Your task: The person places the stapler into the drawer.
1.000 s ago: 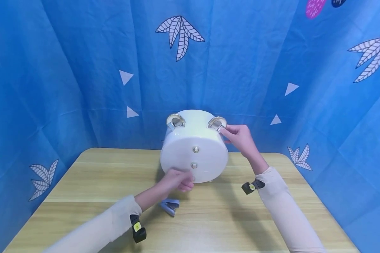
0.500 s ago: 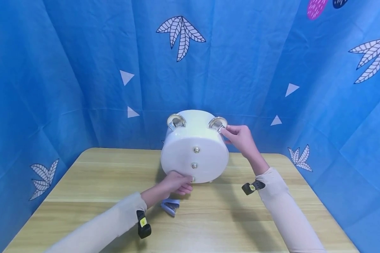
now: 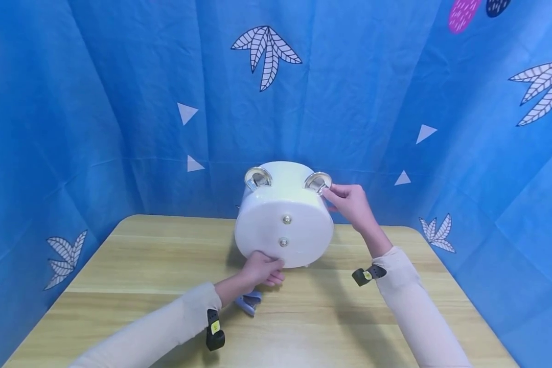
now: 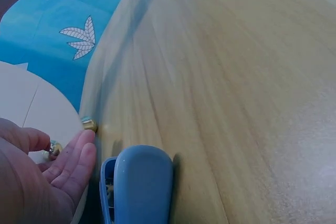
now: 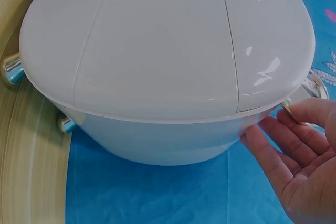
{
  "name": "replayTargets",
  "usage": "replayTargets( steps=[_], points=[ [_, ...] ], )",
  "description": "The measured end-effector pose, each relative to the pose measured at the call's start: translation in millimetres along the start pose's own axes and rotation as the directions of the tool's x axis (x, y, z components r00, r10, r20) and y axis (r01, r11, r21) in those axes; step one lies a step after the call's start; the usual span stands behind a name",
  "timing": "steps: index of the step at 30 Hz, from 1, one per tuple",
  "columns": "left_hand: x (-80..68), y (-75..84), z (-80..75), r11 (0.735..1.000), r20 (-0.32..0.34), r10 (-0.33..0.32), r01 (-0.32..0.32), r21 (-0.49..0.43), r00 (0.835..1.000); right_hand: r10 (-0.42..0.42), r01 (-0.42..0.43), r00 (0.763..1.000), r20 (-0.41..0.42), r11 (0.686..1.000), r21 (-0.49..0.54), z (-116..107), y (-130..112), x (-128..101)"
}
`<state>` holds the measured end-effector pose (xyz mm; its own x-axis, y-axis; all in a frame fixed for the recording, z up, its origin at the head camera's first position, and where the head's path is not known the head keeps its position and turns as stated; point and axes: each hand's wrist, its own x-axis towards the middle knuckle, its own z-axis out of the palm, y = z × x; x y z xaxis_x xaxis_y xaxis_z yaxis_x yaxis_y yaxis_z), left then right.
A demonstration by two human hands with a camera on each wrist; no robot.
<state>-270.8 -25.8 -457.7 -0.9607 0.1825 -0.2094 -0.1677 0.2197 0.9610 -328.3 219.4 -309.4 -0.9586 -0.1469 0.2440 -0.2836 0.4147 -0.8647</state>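
A large white alarm clock (image 3: 282, 225) stands on the wooden table (image 3: 133, 255) with its back toward me. It has two silver bells (image 3: 258, 178) on top and two metal knobs (image 3: 286, 219) on the back. My left hand (image 3: 262, 268) rests at the clock's lower left edge. In the left wrist view its relaxed fingers (image 4: 68, 163) touch a small gold knob (image 4: 89, 125). My right hand (image 3: 347, 199) lies against the clock's upper right side. Its straight fingers (image 5: 283, 140) reach the right bell (image 5: 315, 85) and the clock's rim (image 5: 157, 51).
A small blue stapler (image 3: 248, 302) lies on the table just under my left wrist, close to the clock's base (image 4: 139, 184). Blue patterned cloth (image 3: 119, 128) hangs behind and to both sides of the table. The clock stands on short silver feet (image 5: 11, 70).
My left hand has slid a little left along the clock's lower edge and the forearm has come forward over the stapler. The right hand and the clock have stayed put.
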Motion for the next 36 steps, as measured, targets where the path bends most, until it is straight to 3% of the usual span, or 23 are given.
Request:
replayTargets(
  steps=[23,36],
  points=[
    [-11.0,-3.2,4.4,0.998,-0.023,0.016,-0.015,0.060,1.000,0.046,-0.046,0.999,-0.006,0.999,0.011,4.0,3.6,-4.4],
    [-30.4,2.4,5.0,0.993,-0.001,0.026,-0.025,0.119,1.000,0.047,-0.047,0.999,-0.017,0.999,0.005,0.2,-1.1,-0.4]
  ],
)
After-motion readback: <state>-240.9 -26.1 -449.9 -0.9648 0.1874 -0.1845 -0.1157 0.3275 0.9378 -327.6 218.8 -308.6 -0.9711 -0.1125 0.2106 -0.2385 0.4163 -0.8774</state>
